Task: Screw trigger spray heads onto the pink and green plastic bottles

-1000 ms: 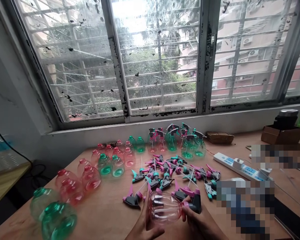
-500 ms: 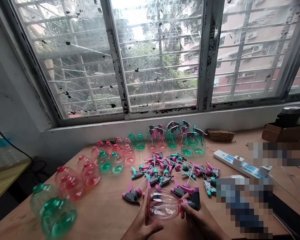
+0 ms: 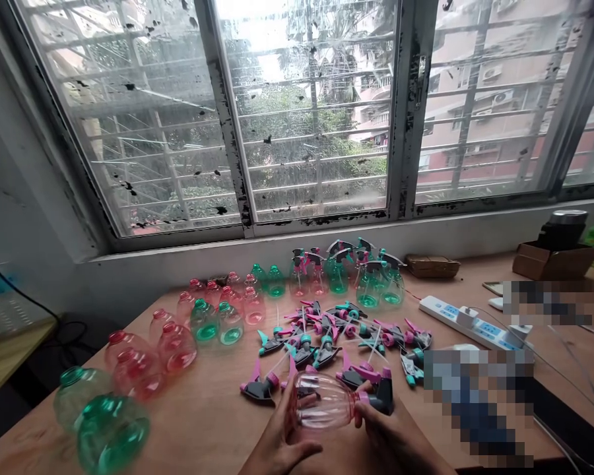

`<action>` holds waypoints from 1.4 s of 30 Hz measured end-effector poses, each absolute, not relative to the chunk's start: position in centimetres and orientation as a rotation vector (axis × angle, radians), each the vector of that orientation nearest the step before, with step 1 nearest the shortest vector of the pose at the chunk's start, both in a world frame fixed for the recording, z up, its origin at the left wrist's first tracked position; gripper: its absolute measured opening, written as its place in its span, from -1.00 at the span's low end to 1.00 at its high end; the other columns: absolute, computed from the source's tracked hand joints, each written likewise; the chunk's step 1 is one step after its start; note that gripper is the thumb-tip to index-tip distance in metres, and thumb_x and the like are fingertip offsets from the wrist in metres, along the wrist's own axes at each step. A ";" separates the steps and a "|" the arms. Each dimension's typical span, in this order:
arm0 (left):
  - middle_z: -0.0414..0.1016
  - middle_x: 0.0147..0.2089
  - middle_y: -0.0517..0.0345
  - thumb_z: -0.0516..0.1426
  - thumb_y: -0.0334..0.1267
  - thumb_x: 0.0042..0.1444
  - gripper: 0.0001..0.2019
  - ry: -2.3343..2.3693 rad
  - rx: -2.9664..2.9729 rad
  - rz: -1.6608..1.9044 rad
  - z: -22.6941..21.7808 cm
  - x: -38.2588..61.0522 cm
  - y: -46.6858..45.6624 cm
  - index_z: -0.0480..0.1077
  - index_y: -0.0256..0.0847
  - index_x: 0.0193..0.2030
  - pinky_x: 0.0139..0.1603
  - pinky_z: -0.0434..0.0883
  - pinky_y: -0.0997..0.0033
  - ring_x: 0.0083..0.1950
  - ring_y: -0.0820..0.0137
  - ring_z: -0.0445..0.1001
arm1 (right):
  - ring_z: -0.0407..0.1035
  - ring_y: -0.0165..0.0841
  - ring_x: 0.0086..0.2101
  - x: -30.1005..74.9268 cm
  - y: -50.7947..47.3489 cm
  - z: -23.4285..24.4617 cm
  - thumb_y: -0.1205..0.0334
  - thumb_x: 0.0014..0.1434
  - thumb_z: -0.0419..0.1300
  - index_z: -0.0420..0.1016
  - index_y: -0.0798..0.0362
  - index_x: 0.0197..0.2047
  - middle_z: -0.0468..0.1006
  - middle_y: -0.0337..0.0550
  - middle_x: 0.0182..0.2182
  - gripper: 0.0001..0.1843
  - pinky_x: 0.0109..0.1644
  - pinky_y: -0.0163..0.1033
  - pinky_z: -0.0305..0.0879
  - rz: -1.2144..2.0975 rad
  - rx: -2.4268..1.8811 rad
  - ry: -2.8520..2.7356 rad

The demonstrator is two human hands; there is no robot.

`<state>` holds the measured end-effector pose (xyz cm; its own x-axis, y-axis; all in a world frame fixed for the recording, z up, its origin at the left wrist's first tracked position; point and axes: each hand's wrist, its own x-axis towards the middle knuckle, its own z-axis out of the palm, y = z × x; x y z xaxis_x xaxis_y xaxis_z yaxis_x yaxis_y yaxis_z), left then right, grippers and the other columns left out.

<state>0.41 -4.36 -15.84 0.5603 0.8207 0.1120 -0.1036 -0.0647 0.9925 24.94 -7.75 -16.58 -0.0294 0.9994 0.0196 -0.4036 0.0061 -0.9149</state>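
A clear pink plastic bottle [image 3: 324, 401] lies on its side between my hands, low in the middle of the view. My left hand [image 3: 282, 439] wraps round the bottle's base end. At the bottle's neck, my right hand [image 3: 389, 439] grips a grey and pink spray trigger head [image 3: 379, 394]. Just beyond them lies a heap of loose spray trigger heads [image 3: 336, 336], pink and teal.
Empty pink and green bottles [image 3: 178, 343] stand along the left of the wooden table [image 3: 208, 415]. Finished spray bottles [image 3: 356, 277] stand by the window sill. A white power strip [image 3: 468, 320] and a cardboard box [image 3: 554, 260] sit at the right.
The bottle and both hands have stayed together, shifting only slightly in the frame as the camera tilted. My right hand still works at the trigger head on the neck.
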 end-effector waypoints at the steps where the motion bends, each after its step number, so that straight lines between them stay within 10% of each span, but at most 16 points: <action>1: -0.23 0.59 -0.13 0.47 0.02 -0.11 0.26 0.656 1.430 0.840 -15.6 0.4 -4.4 -0.30 0.06 0.53 0.44 0.12 -0.04 0.45 -0.13 0.15 | 0.23 -0.55 -0.71 24.9 -7.7 -16.6 -0.09 0.00 0.48 0.35 0.01 -0.26 0.59 -0.32 -0.60 -0.51 -0.62 -0.45 0.08 1.393 -0.871 -0.927; 23: -0.09 0.57 -0.04 0.40 0.04 0.00 0.14 0.666 1.473 0.889 -14.3 0.8 -4.7 -0.29 0.15 0.52 0.37 0.23 -0.01 0.36 -0.06 0.27 | 0.23 -0.53 -0.69 25.2 -7.5 -17.0 -0.09 0.04 0.45 0.30 0.02 -0.22 0.59 -0.30 -0.58 -0.50 -0.60 -0.39 0.10 1.403 -0.861 -0.986; 36: -0.19 0.60 0.12 0.38 0.00 0.05 0.11 0.605 1.510 0.895 -13.2 0.6 -5.4 -0.32 0.16 0.52 0.56 -0.24 0.04 0.60 0.12 -0.28 | 0.21 -0.54 -0.71 25.3 -7.5 -17.1 -0.09 0.06 0.44 0.31 0.01 -0.24 0.58 -0.31 -0.58 -0.52 -0.62 -0.42 0.06 1.399 -0.848 -0.991; 42: 0.01 0.55 -0.03 0.41 0.12 -0.07 0.12 0.644 1.335 0.839 -12.9 0.6 -5.4 -0.13 0.04 0.52 0.52 -0.03 -0.03 0.54 -0.03 -0.01 | 0.22 -0.55 -0.70 25.2 -7.5 -17.0 -0.10 0.05 0.45 0.33 0.03 -0.24 0.58 -0.30 -0.58 -0.52 -0.62 -0.42 0.10 1.403 -0.870 -0.993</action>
